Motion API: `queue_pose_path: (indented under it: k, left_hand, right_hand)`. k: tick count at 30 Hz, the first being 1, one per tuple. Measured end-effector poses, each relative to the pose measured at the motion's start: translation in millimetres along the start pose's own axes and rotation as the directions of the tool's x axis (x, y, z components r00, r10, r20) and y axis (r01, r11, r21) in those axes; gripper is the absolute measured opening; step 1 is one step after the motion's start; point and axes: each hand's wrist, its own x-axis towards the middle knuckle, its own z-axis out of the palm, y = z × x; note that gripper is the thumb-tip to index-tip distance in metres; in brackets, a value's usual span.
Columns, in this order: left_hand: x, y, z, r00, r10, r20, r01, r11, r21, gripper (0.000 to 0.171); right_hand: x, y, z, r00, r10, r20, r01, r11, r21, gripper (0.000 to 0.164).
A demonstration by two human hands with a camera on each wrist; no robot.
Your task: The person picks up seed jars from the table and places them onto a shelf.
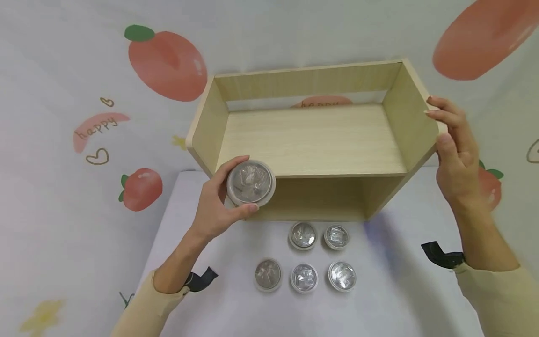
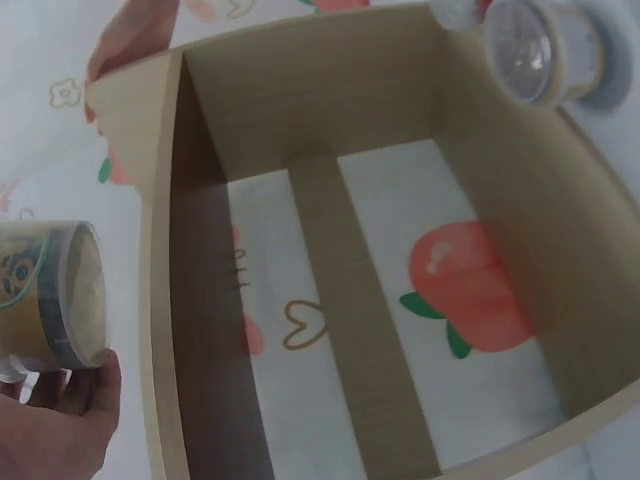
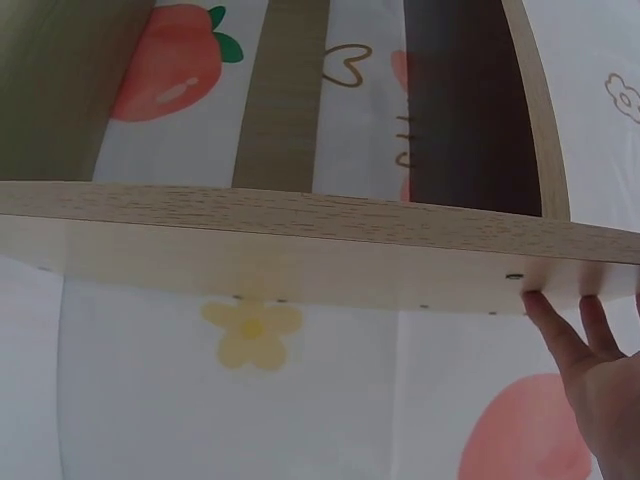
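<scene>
My left hand [image 1: 214, 206] holds a round lidded tub [image 1: 251, 182] with a silvery top, fingers and thumb about its sides. It hangs in front of the left part of a pale wooden two-tier shelf [image 1: 311, 140]. In the left wrist view, the tub [image 2: 30, 295] lies sideways in the picture and shows a printed label. On the shelf's right side panel rests my right hand [image 1: 456, 150]. Its fingertips [image 3: 533, 300] touch the outer face near the front edge, the fingers fairly straight in the right wrist view.
Several similar tubs [image 1: 304, 278] stand in two rows on the white tabletop [image 1: 219, 299] before the shelf. No tub shows on the upper board [image 1: 311, 140]. Behind hangs a white fabric backdrop [image 1: 252, 32] printed with fruit. Black straps [image 1: 202, 279] jut from the wrists.
</scene>
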Motion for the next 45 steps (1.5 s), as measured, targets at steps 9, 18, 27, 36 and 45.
queue_pose_path:
  k: [9, 18, 27, 36, 45]
  left_hand:
    - [21.4, 4.4, -2.5, 0.996, -0.022, -0.083, 0.023, 1.000, 0.006, 0.075]
    - [44.4, -1.7, -5.1, 0.986, -0.055, -0.155, 0.057, 0.998, 0.008, 0.073]
    - [67.0, -10.2, -9.0, 0.974, -0.131, -0.184, 0.132, 0.991, -0.005, 0.070]
    - [79.9, -19.2, -7.1, 0.949, -0.213, -0.231, 0.205, 0.977, -0.059, 0.070]
    - [83.0, -21.0, -6.7, 0.952, -0.215, -0.220, 0.212, 0.977, -0.037, 0.069]
  right_hand:
    - [2, 1, 8, 0.998, -0.048, -0.035, 0.048, 0.999, 0.013, 0.036]
    - [5, 5, 15, 0.991, -0.097, -0.090, 0.095, 0.995, -0.026, 0.036]
    - [6, 6, 16, 0.991, -0.099, -0.086, 0.096, 0.995, -0.034, 0.037]
    - [5, 5, 18, 0.988, -0.115, -0.107, 0.111, 0.993, -0.044, 0.037]
    - [6, 4, 21, 0.985, -0.118, -0.124, 0.116, 0.993, -0.026, 0.038]
